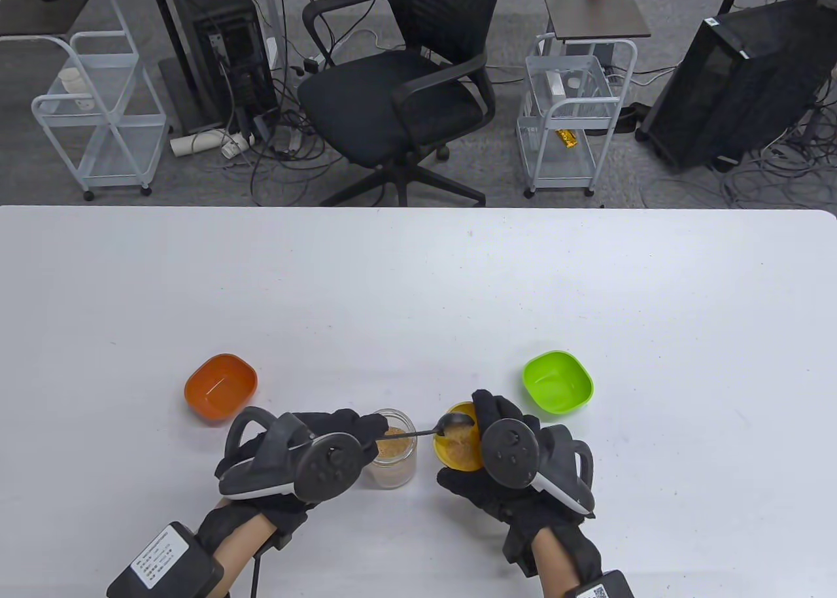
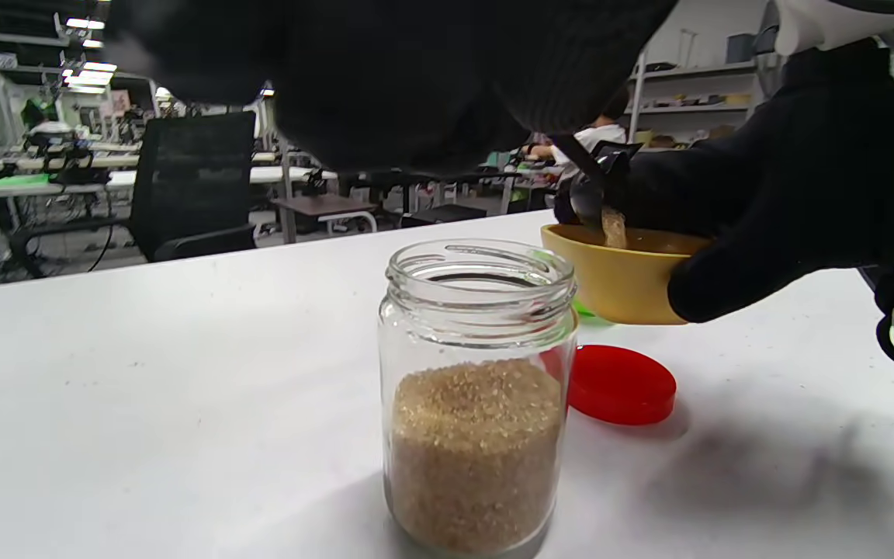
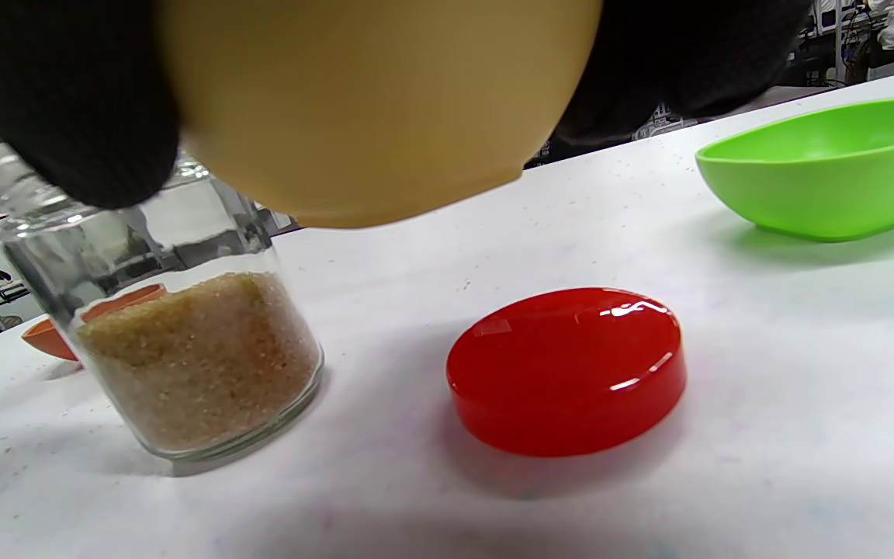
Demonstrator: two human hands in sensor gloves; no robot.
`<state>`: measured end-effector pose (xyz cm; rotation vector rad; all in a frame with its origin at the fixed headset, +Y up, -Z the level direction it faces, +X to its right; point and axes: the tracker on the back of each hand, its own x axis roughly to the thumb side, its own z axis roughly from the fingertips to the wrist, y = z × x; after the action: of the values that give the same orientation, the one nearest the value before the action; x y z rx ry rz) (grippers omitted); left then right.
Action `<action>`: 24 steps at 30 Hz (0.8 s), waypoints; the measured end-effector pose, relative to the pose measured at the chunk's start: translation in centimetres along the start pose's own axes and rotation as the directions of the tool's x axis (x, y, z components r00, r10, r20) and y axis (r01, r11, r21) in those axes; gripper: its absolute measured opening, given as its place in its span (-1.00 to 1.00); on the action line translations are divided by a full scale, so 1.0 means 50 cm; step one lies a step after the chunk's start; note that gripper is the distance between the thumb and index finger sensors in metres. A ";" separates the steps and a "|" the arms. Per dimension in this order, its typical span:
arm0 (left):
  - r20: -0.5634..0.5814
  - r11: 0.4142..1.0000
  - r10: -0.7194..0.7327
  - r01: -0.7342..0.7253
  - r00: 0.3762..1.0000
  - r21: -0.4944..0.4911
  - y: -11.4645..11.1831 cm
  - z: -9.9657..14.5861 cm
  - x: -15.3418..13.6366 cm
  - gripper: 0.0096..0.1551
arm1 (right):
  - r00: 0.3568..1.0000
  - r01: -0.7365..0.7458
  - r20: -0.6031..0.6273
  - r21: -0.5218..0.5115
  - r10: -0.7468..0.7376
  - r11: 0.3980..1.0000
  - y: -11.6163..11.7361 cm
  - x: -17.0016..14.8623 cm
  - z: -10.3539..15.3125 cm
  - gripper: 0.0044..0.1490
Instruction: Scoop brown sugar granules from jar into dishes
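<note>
A left hand (image 1: pixel 307 457) grips a dark spoon (image 1: pixel 451 422) by its handle, the fingers (image 1: pixel 366 428) clenched around it above an open glass jar (image 1: pixel 394 457), while brown sugar (image 2: pixel 614 227) falls from the tilted bowl of the spoon into a yellow dish (image 1: pixel 458 451). The right hand (image 1: pixel 523 460) holds that dish off the desk (image 1: pixel 418 284), thumb and fingers (image 2: pixel 734 279) clasped around its rim; in the right wrist view the dish's underside hangs clear above a red lid (image 3: pixel 567 369) lying flat on the desk just beside the jar. The jar stands upright, roughly half full of sugar.

An orange dish (image 1: pixel 221 387) sits to the left of the hands and a green dish (image 1: pixel 557 382) to the right, both well apart from the jar. The far half of the desk lies open up to its back edge, and wide stretches run to either side edge. Beyond the back edge stand an office chair (image 1: pixel 405 81) and wire carts (image 1: pixel 98 107).

From above, the trackers and gloves cover most of the yellow dish, the spoon's handle end and the red lid. Whether the orange and green dishes hold any sugar is hard to make out. The left wrist view cuts off its own hand at the top edge.
</note>
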<state>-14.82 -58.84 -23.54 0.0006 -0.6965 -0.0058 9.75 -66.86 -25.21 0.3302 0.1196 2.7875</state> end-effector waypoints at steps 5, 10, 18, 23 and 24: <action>0.001 0.995 -0.087 0.087 0.996 0.038 -0.011 0.011 0.007 -0.50 | 1.000 0.013 -0.005 -0.007 -0.013 1.000 0.000 -0.003 0.000 0.49; -0.017 0.988 -0.133 0.134 0.991 0.081 -0.017 0.021 0.007 -0.50 | 1.000 0.021 -0.011 -0.003 -0.021 1.000 0.000 -0.004 -0.001 0.49; -0.031 0.991 0.027 -0.023 0.999 0.131 -0.020 0.041 -0.035 -0.51 | 1.000 0.015 -0.016 0.005 -0.015 1.000 0.001 -0.005 -0.002 0.49; -0.018 0.977 0.126 -0.121 0.992 0.176 -0.020 0.059 -0.059 -0.50 | 1.000 0.016 -0.019 0.005 -0.016 1.000 0.002 -0.006 -0.003 0.49; -0.013 0.974 0.145 -0.141 0.989 0.178 -0.022 0.061 -0.064 -0.51 | 1.000 0.016 -0.019 0.004 -0.016 1.000 0.002 -0.006 -0.003 0.49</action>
<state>-19.24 -59.89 -23.25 0.1204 -0.6679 0.1940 9.96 -67.05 -25.40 0.3024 0.1319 2.7752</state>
